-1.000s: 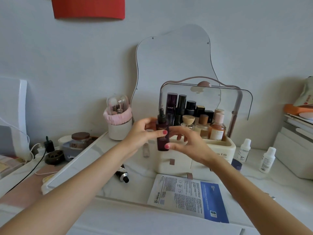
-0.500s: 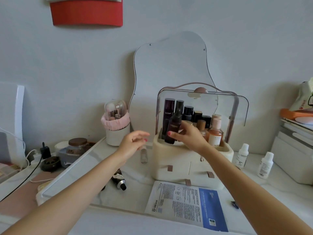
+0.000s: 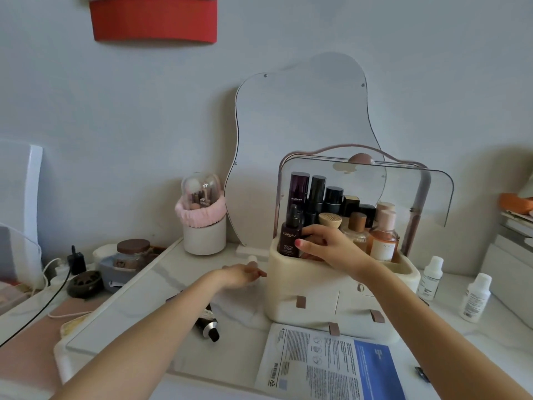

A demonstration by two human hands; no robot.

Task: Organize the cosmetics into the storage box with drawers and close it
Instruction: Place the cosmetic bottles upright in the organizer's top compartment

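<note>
The cream storage box [image 3: 291, 284] stands on the white tray, its clear lid [image 3: 403, 186] raised upright. Several bottles fill its top compartment. My right hand [image 3: 331, 249] is shut on a dark purple dropper bottle [image 3: 291, 235], which stands upright at the compartment's front left corner. The drawers below, with brown pull tabs [image 3: 300, 301], look shut. My left hand [image 3: 242, 275] lies low beside the box's left wall, against a small white-capped bottle [image 3: 252, 258]; whether it grips the bottle is unclear.
A black tube [image 3: 209, 326] lies under my left forearm and a sheet-mask packet [image 3: 331, 362] in front of the box. Two white bottles [image 3: 431, 277] [image 3: 476, 297] stand to the right. Behind are a brush holder [image 3: 204, 226], a mirror [image 3: 302, 125] and a brown-lidded jar [image 3: 132, 252].
My right hand carried the dropper bottle from in front of the box into the top compartment. My left hand let go of it and dropped down to the small bottle beside the box.
</note>
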